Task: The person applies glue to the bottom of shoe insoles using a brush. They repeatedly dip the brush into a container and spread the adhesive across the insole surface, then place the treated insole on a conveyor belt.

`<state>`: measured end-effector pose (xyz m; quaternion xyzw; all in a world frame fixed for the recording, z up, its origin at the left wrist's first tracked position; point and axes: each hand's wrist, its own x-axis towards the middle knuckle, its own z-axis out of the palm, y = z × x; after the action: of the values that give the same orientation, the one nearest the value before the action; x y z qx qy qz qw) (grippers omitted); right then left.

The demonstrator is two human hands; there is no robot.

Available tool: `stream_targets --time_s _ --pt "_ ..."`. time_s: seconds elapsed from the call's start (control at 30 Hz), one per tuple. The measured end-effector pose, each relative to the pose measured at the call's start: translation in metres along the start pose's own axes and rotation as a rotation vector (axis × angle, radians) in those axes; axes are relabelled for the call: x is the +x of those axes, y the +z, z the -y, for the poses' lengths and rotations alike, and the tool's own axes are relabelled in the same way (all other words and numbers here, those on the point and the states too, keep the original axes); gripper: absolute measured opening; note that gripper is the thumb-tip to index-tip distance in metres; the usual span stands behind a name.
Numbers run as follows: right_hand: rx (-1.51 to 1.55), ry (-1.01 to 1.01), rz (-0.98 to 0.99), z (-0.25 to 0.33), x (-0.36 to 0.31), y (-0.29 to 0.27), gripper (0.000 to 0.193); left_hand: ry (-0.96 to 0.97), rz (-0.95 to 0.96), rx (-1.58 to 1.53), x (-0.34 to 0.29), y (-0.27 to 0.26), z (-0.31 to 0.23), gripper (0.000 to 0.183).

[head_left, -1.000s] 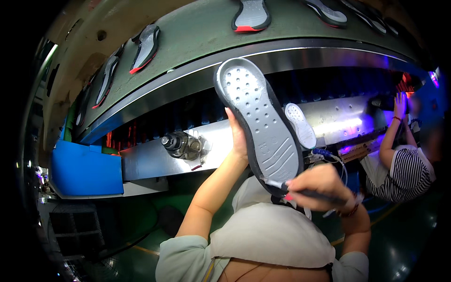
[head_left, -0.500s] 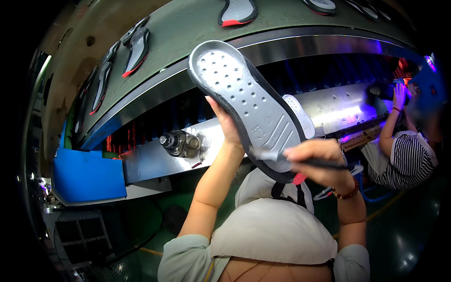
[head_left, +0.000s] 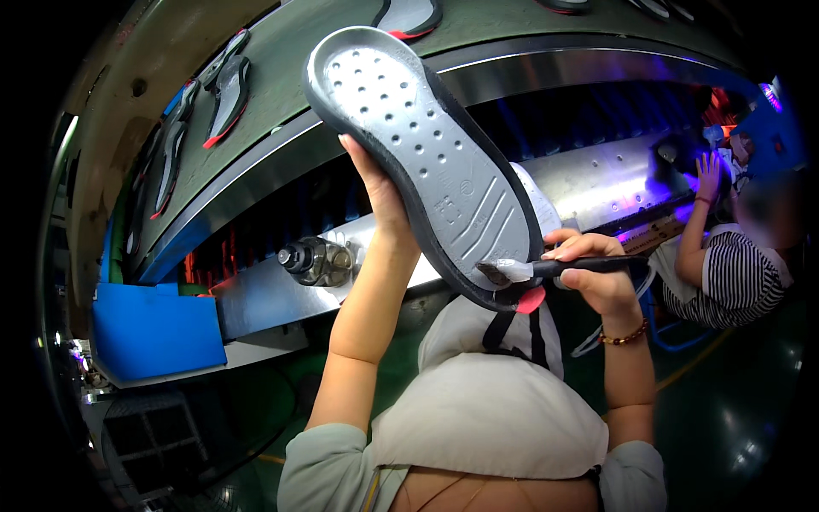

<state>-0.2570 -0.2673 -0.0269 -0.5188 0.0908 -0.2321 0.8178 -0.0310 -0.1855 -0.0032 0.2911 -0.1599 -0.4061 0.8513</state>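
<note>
A large shoe sole (head_left: 426,145) is tilted up in front of me, its grey dimpled face toward me, with a black rim and a red tip at the lower end. My left hand (head_left: 375,192) grips it by its left edge, the thumb on the rim and the other fingers hidden behind. In my right hand (head_left: 601,277) is a brush (head_left: 546,270) with a black handle, pinched between thumb and fingers. The bristles touch the grey face close to the red tip, where the surface looks wet.
Several more soles (head_left: 229,98) lie on the green conveyor belt (head_left: 299,72) beyond. On the metal ledge (head_left: 273,269) stand a dark-capped bottle (head_left: 317,260) and a whitish sole-shaped piece (head_left: 536,200) behind my sole. A blue box (head_left: 153,328) is at left; a co-worker in stripes (head_left: 738,277) works at right.
The sole has moved up and left with my left hand. The blurred brush is now sharp, its bristles still on the lower end. Soles on the belt have shifted slightly leftward in view.
</note>
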Motion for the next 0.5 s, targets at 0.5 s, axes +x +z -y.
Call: stream_targets --time_s 0.5 --pt "-0.494 -0.219 -0.091 -0.004 0.003 0.063 0.016 -0.245 0.219 -0.388 -0.052 -0.022 0.044 0.085"
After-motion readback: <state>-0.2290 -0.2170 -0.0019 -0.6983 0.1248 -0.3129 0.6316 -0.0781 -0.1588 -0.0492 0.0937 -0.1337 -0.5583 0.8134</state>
